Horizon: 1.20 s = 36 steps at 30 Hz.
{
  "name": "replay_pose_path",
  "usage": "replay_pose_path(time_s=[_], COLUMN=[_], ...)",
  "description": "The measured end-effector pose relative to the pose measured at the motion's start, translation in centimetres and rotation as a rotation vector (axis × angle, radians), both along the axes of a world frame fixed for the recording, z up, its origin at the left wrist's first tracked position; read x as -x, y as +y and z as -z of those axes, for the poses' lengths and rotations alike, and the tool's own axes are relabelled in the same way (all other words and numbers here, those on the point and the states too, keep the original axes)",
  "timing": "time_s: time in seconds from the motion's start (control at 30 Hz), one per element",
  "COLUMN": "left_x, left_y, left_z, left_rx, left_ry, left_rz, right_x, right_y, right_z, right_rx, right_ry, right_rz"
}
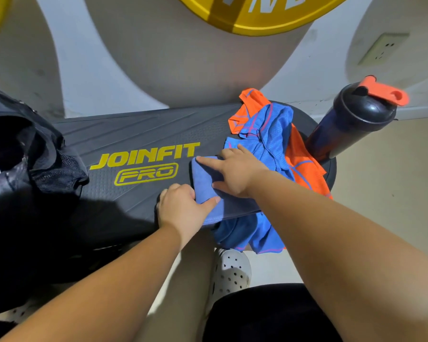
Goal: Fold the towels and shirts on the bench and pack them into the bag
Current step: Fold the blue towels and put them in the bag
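- The bench (pixel 139 134) is dark and ribbed, and its near edge is lost in shadow and behind the arms.
- The bag (pixel 22 149) sits black and open-mouthed at the bench's left end, well apart from the towel. The frame cuts it off, and its inside is too dark to show what is packed.
- The blue shirt (pixel 267 134) lies crumpled over the orange shirt (pixel 304 154) at the right end. Both are unfolded, with part hanging off the near edge.
- The bottle (pixel 351 119) stands beside the shirts, its base hidden.
- The towel (pixel 208 191) is a thick folded pad, right of the bench's middle and partly on the blue shirt. The fold looks nearly done. Press it flat with the edges square, then lift from beneath so the layers don't splay or drag the shirt.
- The right hand (pixel 237 169) presses on top, fingers spread flat.
- The left hand (pixel 181 206) grips the towel's near-left corner, thumb on top and fingers tucked under, unseen.
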State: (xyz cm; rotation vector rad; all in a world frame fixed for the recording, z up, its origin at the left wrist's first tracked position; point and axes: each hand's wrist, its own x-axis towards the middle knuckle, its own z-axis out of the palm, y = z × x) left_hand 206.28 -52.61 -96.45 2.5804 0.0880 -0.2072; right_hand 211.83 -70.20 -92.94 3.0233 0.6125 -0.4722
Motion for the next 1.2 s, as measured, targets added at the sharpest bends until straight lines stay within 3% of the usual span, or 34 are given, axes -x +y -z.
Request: replay_pose_path(time_s=[0.13,0.43,0.53,0.67,0.8,1.03,1.2], left_x=[-0.2,-5.6,-8.0,-9.2,-9.1,-10.0,-10.7], left_y=[-0.2,6.7,8.8,10.2,10.5,10.7,10.3], left_z=[-0.4,-3.6,-4.4,-3.6,-2.6,-1.5,-2.0], left_rx=[0.157,0.506,0.337,0.054,-0.148,-0.048,0.015], left_ry=[0.018,0.116,0.085,0.153,0.11,0.047,0.046], left_rz=[-0.001,-0.065,0.023,0.245,0.405,0.397,0.414], right_x=[-0.4,-1.4,-1.1,-0.8,-1.7,-2.9,-3.7], right_y=[0.2,2.0,3.1,4.1,4.8,6.3,6.6], right_z=[-1.4,-2.1,-1.5,-0.4,0.0,0.3,-0.2], right_rx=[-0.065,-0.536,-0.459,-0.224,-0.383,-0.138,-0.233], right_ry=[0.002,0.186,0.288,0.022,0.037,0.044,0.133], right_rz=[0.09,0.407,0.46,0.426,0.269,0.157,0.175])
